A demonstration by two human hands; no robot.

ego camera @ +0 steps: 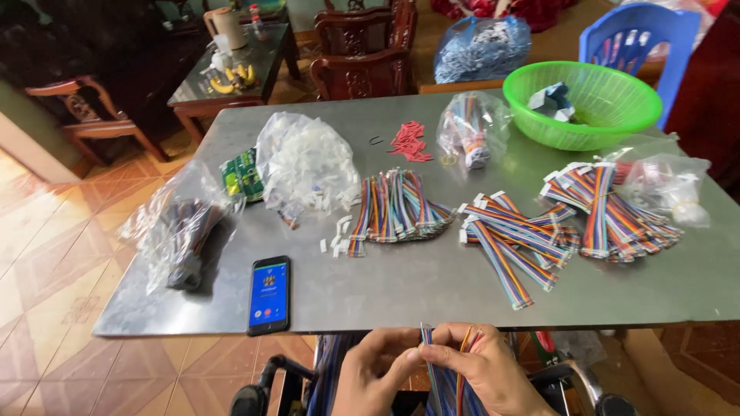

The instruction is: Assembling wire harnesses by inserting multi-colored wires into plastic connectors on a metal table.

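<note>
Multicolour ribbon cable (441, 377): flat strip of thin parallel wires w/ blue, purple, green, yellow and red strands showing. Held below the near edge of the metal table (432, 285), approx. at its middle, just off the tabletop. Runs roughly upright, top end poking up betw. the fingers, lower part hanging down out of view. A few orange/red strands (462, 370) are split off to the right of the main strip, bowing outward. Both hands pinch it near the top end.
</note>
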